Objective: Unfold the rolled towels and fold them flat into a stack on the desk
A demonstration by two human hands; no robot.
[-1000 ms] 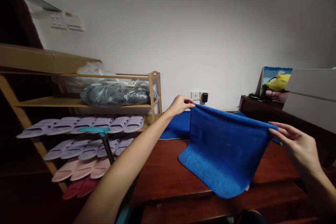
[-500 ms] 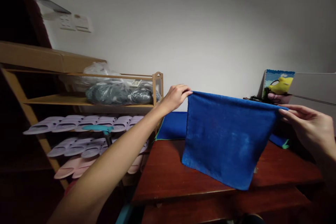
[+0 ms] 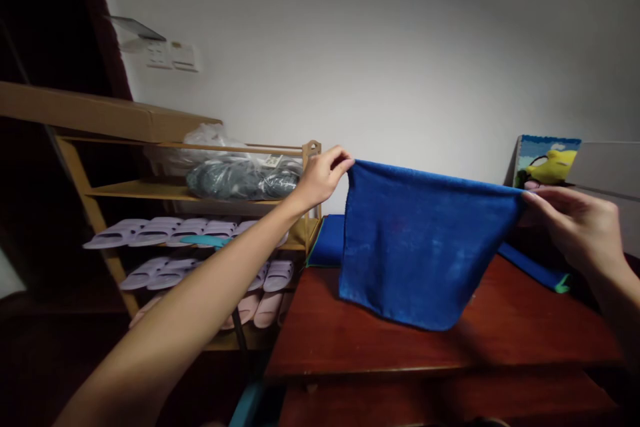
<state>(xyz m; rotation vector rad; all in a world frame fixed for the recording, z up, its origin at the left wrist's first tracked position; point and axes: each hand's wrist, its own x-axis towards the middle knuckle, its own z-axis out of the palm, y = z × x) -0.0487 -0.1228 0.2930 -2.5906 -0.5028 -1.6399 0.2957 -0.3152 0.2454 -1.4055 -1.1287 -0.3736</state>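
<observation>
A blue cloth [image 3: 425, 247] hangs stretched between my two hands above the reddish-brown wooden table [image 3: 380, 343]. My left hand [image 3: 325, 177] pinches its upper left corner between thumb and fingers. At the upper right corner, my right hand [image 3: 580, 223] grips the cloth the same way. The top edge is fairly taut and slopes down slightly to the right; whether the lower edge touches the tabletop I cannot tell. Behind it lies another blue cloth [image 3: 327, 243] with green edging, partly hidden, and a green-edged blue piece [image 3: 535, 267] shows at the right.
To the left, a wooden rack [image 3: 83, 177] holds rows of slippers [image 3: 155, 230], plastic-wrapped items [image 3: 240, 177] and a long cardboard box [image 3: 110, 113]. A teal-topped stand [image 3: 207, 240] is in front of it. A colourful picture board [image 3: 547, 160] leans at the back right.
Both hands have raised the blue cloth, so its lower part, earlier spread on the table, now hangs down. My view has shifted left.
</observation>
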